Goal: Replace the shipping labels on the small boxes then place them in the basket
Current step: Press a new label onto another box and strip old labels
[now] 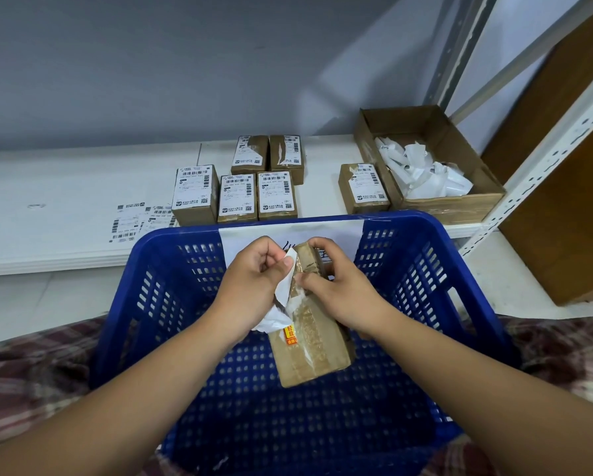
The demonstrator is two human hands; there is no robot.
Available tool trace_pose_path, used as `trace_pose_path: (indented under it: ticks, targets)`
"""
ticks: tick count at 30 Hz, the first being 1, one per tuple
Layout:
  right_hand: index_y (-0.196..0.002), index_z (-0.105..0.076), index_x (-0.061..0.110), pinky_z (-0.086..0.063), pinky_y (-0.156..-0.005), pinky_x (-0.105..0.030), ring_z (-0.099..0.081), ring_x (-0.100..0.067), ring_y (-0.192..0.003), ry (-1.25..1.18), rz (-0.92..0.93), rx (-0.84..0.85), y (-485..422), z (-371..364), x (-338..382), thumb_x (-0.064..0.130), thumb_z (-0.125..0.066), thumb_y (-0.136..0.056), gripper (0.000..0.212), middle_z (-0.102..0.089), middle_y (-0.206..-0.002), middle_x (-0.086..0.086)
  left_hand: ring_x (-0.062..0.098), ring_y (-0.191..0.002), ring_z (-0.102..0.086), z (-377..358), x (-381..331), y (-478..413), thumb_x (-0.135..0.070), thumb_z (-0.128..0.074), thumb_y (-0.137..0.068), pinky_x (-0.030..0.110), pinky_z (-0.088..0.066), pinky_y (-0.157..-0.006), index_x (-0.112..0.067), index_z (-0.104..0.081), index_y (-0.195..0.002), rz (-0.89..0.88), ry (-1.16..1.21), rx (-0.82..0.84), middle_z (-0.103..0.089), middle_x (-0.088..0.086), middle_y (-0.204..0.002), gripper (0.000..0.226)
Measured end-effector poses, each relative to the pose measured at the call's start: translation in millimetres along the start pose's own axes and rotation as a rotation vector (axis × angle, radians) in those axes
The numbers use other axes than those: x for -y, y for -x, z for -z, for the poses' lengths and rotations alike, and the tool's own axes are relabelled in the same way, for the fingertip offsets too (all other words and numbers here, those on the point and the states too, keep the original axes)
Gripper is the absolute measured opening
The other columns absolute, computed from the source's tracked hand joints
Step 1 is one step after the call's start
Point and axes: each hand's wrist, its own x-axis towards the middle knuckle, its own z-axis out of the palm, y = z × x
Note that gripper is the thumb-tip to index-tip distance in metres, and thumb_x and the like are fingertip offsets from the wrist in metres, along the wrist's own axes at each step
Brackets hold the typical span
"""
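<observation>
Hands [254, 286] [341, 293] on box [314, 352]; label [271, 319] half-off

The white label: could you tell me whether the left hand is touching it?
Touching: the head view shows the left hand pinching the peeled white label.

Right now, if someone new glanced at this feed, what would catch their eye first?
Dead centre, the left hand pinches a white label half peeled off a brown box that the right hand grips, above the blue basket. Behind it, six labelled small boxes stand on the white shelf, with an open carton of label scraps to their right.
</observation>
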Motion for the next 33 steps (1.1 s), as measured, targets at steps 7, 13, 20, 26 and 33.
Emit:
trace_pose_path:
  ticks: [7,13,20,26,33]
  targets:
    - [-0.122,-0.047,0.038,-0.053,-0.089,-0.042,-0.063,-0.016,-0.091,-0.034,-0.024,-0.004,-1.1,-0.9,-1.1,0.023,-0.061,-0.088,0.039,-0.066,-0.094,0.005,0.001,-0.051,-0.041,-0.4,-1.2,-1.1,-0.01,-0.057,-0.093,0.016,-0.038,-0.047,-0.012,-0.052,-0.072,-0.018,0.03,-0.014,-0.044,-0.002,-0.063,0.021]
    - [-0.122,-0.047,0.035,-0.053,-0.088,-0.042,-0.063,-0.015,-0.088,-0.058,-0.03,0.006,-0.6,0.8,0.0,0.023,-0.062,-0.089,0.038,-0.065,-0.092,0.006,0.0,-0.053,-0.041,-0.8,1.3,-1.1,-0.01,-0.057,-0.093,0.009,-0.037,-0.049,-0.012,-0.052,-0.072,-0.039,0.051,-0.025,-0.045,0.0,-0.065,0.021]
    - [-0.12,-0.046,0.037,-0.055,-0.088,-0.044,-0.066,-0.018,-0.086,-0.122,-0.057,0.012,-2.3,1.2,-1.1,0.026,-0.064,-0.088,0.039,-0.068,-0.095,0.002,0.005,-0.058,-0.041,0.2,2.3,-2.8,-0.011,-0.057,-0.093,0.011,-0.035,-0.053,-0.013,-0.052,-0.072,-0.047,0.068,-0.034,-0.045,0.002,-0.066,0.021]
    - [-0.121,-0.044,0.037,-0.055,-0.089,-0.047,-0.069,-0.023,-0.09,-0.148,-0.068,-0.002,-3.7,-0.6,-3.9,0.029,-0.066,-0.087,0.041,-0.069,-0.098,-0.002,0.009,-0.061,-0.042,-0.1,1.5,-3.1,-0.01,-0.056,-0.093,0.01,-0.036,-0.052,-0.011,-0.052,-0.073,-0.027,0.079,-0.051,-0.047,0.005,-0.069,0.02]
    - [-0.117,-0.043,0.035,-0.055,-0.088,-0.047,-0.069,-0.025,-0.092,-0.194,-0.069,-0.06,-3.2,-4.2,-2.6,0.029,-0.065,-0.088,0.037,-0.07,-0.099,-0.005,0.014,-0.064,-0.045,-4.3,0.6,-3.3,-0.013,-0.055,-0.094,0.026,-0.037,-0.061,-0.014,-0.053,-0.074,0.029,0.123,-0.123,-0.05,0.003,-0.067,0.021]
